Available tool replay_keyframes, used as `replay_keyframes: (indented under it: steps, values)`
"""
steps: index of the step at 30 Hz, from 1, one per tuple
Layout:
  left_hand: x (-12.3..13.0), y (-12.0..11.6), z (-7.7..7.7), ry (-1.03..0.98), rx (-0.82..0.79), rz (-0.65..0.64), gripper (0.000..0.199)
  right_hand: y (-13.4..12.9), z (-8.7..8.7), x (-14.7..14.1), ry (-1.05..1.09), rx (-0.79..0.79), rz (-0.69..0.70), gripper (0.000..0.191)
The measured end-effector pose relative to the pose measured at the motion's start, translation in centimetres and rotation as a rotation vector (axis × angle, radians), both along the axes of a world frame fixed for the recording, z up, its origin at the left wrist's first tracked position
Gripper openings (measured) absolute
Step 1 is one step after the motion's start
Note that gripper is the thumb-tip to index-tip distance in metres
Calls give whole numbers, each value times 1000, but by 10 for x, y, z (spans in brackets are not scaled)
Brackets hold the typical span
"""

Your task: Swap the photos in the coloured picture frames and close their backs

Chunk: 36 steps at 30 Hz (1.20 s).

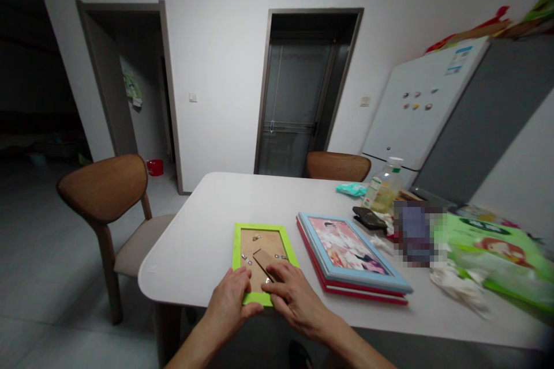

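Note:
A lime-green picture frame (237,245) lies face down near the table's front edge, its brown backing board (247,242) showing small metal clips and a brown stand flap (262,259). My left hand (231,297) rests on the frame's lower left corner, thumb and fingers apart. Over the lower right part is my right hand (296,300), its fingers bent and drawn together beside the flap and a lower clip. What those fingertips hold, if anything, is hidden. Just right of the frame, a light blue frame with a pink picture (346,242) is stacked on red frames (367,295).
On the white table (203,230), a bottle (383,190), a black object (369,218), crumpled tissues (461,288) and a green package (497,248) stand or lie at the right. Wooden chairs are at the left (106,187) and far side (337,166).

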State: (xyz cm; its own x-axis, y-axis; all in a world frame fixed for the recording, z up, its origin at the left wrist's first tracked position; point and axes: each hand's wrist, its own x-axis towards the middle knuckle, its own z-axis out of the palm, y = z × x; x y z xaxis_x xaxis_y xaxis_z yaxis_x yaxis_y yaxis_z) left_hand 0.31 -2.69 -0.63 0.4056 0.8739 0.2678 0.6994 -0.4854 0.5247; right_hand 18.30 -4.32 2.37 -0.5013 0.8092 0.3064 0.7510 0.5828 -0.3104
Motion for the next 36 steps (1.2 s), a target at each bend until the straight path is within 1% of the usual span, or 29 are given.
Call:
replay_keyframes:
  steps: [3,6,9,13,16,21,25,28,30,32,34,36]
  values:
    - [0,0,0,-10,-6,6,48,-1,1,2,8,8,12,25]
    - [1,0,-3,-31,5,6,41,3,0,1,19,-2,-16,25]
    - [0,1,-5,-57,30,-7,38,17,-3,-5,38,-19,-74,28]
    - [0,0,-3,-58,45,-13,42,43,-7,-22,23,-8,-95,28]
    - [-1,-1,0,-63,43,-21,48,55,-8,-34,-29,-5,-106,24]
    - [-2,0,0,-84,25,-47,48,58,-8,-38,-119,15,-64,15]
    - [-3,0,-2,-109,24,-41,46,57,-8,-37,-124,6,-54,18]
    - [-3,0,-3,-116,37,-46,44,63,-12,-36,-70,-7,-56,21]
    - [-3,0,-5,-101,39,-40,40,74,-15,-33,-6,-16,-121,25]
    - [-3,0,-6,-86,42,-29,40,90,-18,-29,53,-26,-242,28]
    - [-3,1,-8,-82,50,-21,44,107,-20,-25,80,-42,-342,26]
    - [-2,1,-10,-90,63,-13,51,122,-23,-23,80,-61,-385,22]
